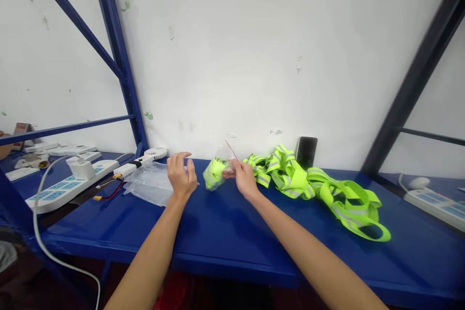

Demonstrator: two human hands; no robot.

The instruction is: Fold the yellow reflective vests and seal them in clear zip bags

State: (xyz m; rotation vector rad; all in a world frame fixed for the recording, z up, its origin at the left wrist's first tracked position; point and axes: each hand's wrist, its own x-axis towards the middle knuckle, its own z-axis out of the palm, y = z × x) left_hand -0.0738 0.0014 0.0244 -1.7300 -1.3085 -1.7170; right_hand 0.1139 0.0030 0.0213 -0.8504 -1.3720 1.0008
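2 clear plastic bags on the blue bench (pixel 232 232). Left hand (pixel 181 175) open beside the flat bag (pixel 150 184); right hand (pixel 244 179) pinching the filled bag (pixel 222 155), neon-yellow vest (pixel 215 174) inside.

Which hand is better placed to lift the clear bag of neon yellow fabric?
The right hand, probably: its fingers appear to pinch the clear bag already, while the left hand is open beside the bag, not touching it.
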